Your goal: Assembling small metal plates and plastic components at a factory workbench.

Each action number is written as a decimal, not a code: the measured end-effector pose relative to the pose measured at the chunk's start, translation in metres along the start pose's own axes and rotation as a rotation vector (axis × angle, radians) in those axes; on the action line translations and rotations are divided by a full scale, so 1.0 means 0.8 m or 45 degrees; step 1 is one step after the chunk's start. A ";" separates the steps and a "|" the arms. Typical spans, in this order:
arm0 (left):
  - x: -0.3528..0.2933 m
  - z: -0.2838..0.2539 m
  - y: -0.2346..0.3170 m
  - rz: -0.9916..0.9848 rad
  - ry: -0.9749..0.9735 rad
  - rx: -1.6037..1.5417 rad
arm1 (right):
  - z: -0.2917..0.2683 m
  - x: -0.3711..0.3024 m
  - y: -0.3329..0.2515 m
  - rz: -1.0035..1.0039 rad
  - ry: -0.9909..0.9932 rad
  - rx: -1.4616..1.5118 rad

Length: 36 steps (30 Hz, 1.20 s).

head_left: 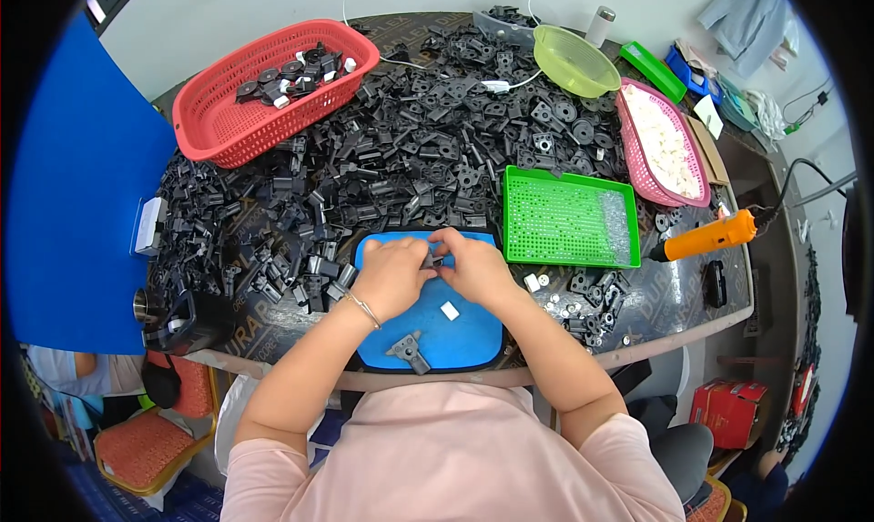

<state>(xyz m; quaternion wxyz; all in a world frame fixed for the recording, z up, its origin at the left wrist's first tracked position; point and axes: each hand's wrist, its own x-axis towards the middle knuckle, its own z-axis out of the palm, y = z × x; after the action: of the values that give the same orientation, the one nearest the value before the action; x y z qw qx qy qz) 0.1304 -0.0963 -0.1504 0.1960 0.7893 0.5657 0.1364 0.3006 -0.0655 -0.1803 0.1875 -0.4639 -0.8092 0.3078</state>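
Both of my hands meet over the far part of a blue mat with a black rim. My left hand has its fingers bent round a small dark plastic part, mostly hidden by the fingers. From the other side, my right hand pinches at the same part with thumb and forefinger. On the mat below them lie a small white block and a dark grey plastic bracket with a wider, flared end.
Black plastic parts are heaped across the table. Around them stand a red basket, a green tray, a yellow-green basket and a pink basket of white pieces. An orange electric screwdriver hangs at the right.
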 end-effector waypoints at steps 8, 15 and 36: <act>0.026 -0.012 0.025 -0.020 -0.269 0.248 | -0.002 0.002 -0.006 0.027 0.029 -0.022; 0.016 -0.001 0.019 -0.010 -0.133 0.194 | 0.006 0.005 0.004 0.014 0.057 0.029; -0.099 -0.033 0.024 -0.152 -0.183 -0.052 | -0.004 -0.079 -0.032 0.038 -0.158 -0.092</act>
<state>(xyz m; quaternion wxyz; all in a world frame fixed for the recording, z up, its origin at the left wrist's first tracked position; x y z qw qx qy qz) 0.1098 -0.1724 -0.1173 0.2600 0.7578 0.5932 0.0790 0.3179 -0.1288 -0.1620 0.1154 -0.4623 -0.8229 0.3095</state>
